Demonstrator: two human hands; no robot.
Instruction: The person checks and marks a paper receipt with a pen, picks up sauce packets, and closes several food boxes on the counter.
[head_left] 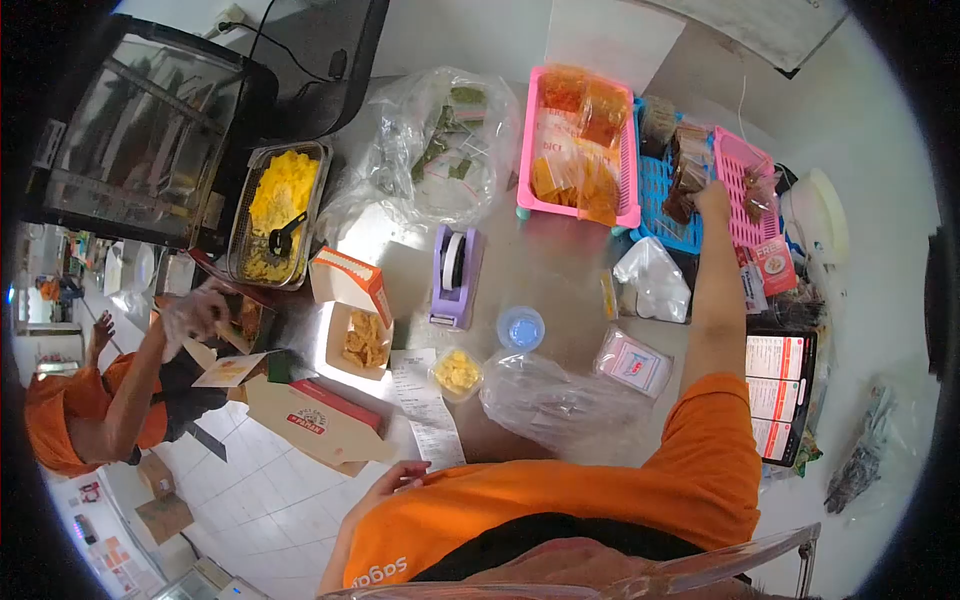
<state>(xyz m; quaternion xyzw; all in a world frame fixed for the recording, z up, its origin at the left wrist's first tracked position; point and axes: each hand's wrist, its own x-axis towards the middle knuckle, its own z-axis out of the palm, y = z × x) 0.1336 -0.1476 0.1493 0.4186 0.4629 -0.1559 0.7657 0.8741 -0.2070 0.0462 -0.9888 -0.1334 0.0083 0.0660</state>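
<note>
My right hand point(712, 203) reaches far forward over the blue basket point(655, 180). Its fingers are closed at the edge of a small clear packet with dark brown contents point(680, 207). My left hand point(398, 480) is low at the table's front edge, partly behind my orange sleeve. Its visible fingers are loosely stretched, with nothing seen in them. Beyond it lies a long printed receipt point(425, 405). Beside the receipt are a small tub of yellow cubes point(458, 373) and an open orange-and-white box point(340, 335) holding fried pieces point(364, 340).
A pink basket of sauce packets point(527, 150), another pink basket point(735, 180), a purple tape dispenser point(455, 275), a blue-lidded cup point(521, 328) and plastic bags point(550, 400) surround the work area. A tablet point(778, 395) stands right. At left, a gloved co-worker's hand point(195, 312) is near a yellow-food tray point(318, 200).
</note>
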